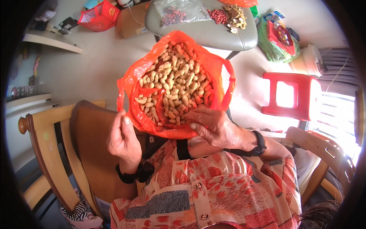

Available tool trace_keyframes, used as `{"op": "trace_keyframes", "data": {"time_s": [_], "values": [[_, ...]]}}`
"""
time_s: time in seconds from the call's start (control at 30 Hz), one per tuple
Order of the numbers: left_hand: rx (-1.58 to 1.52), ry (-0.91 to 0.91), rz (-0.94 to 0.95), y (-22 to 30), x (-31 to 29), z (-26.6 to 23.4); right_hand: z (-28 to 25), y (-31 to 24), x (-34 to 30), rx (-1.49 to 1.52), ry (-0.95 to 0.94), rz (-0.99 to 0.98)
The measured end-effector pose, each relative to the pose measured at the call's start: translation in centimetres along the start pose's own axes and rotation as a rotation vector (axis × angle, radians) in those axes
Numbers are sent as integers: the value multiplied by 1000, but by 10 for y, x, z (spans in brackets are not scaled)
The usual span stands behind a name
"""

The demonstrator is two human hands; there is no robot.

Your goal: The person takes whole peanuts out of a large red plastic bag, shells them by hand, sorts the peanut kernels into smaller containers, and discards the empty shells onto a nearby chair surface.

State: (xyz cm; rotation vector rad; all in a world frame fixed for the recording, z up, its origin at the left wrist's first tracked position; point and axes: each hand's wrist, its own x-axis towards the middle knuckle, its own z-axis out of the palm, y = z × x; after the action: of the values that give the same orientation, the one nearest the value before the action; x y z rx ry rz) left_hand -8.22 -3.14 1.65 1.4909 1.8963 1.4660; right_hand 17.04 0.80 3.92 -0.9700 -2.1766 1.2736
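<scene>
A red plastic bag [139,78] stands wide open in front of me, its two loop handles at the left and right. It is filled with unshelled peanuts [175,82]. My right hand [215,128] reaches over the near right rim, fingers bent down against the peanuts; what lies between the fingertips is hidden. Just outside the bag's near left side, below the left handle, is my left hand [125,139]. Its fingers are curled in toward the thumb, and anything pinched there is too small to make out. Each wrist carries a black band.
Beyond the bag, a grey stool seat [213,36] holds a clear bag [179,11], red nuts [218,16] and a pile of shells [235,18]. A red plastic stool [268,108] lies to the right. Wooden chairs [49,152] flank me. A cardboard box [131,23] sits far left.
</scene>
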Motion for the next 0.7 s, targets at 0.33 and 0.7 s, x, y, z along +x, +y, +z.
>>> {"op": "trace_keyframes", "data": {"time_s": [0.33, 0.7], "values": [[103, -593, 1036, 85, 44, 87, 4, 9, 47, 2146, -68, 382], [111, -424, 686, 77, 92, 67, -137, 35, 94, 1407, 259, 401]]}}
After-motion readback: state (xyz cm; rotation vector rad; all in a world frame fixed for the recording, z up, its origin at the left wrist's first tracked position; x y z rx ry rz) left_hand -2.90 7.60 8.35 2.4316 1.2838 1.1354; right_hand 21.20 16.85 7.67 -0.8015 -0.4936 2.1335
